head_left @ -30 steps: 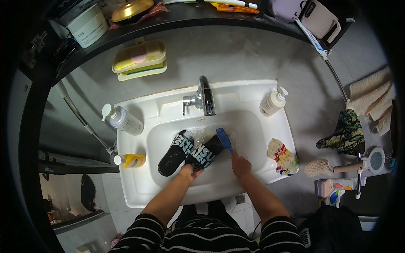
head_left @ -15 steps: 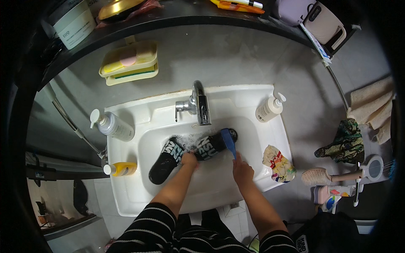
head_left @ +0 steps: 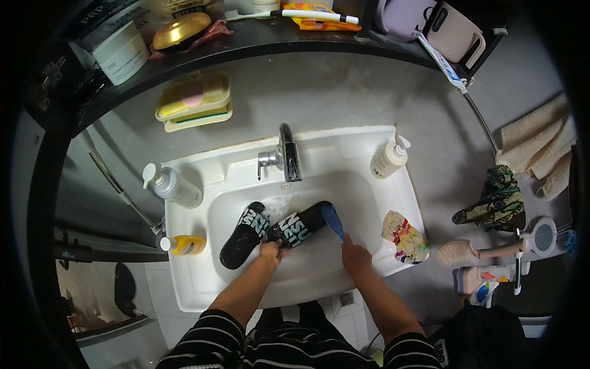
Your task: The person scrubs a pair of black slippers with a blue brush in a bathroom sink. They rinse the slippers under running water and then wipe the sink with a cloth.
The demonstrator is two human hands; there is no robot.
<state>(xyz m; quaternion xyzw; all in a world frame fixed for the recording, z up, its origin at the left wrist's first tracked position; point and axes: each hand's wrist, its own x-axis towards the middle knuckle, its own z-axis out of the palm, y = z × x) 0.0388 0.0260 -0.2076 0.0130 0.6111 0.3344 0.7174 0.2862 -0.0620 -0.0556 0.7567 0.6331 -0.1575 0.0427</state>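
Observation:
Two black slide slippers with white lettering lie in the white sink (head_left: pixel 203 289). My left hand (head_left: pixel 271 252) is closed on the near end of the right-hand slipper (head_left: pixel 313 219), which slants up to the right. Next to it, the other slipper (head_left: pixel 237 248) rests tilted on the basin's left side. In my right hand (head_left: pixel 356 257) is the handle of a blue scrubbing brush (head_left: pixel 332 220). The brush's head touches the far end of the right-hand slipper; its bristles are hidden. White suds lie behind the slippers, below the chrome faucet (head_left: pixel 287 154).
Pump bottles stand on the sink's left (head_left: pixel 175 186) and right (head_left: pixel 390 158) rims. A yellow bottle (head_left: pixel 187 245) is at the left, a crumpled patterned cloth (head_left: pixel 404 238) at the right. A yellow soap holder (head_left: pixel 195 101) hangs under a dark shelf (head_left: pixel 258 50).
My left hand has moved slightly left and nearer, with the right-hand slipper shifted nearer too. The brush has stayed at that slipper's far end. The whole view has shifted a little.

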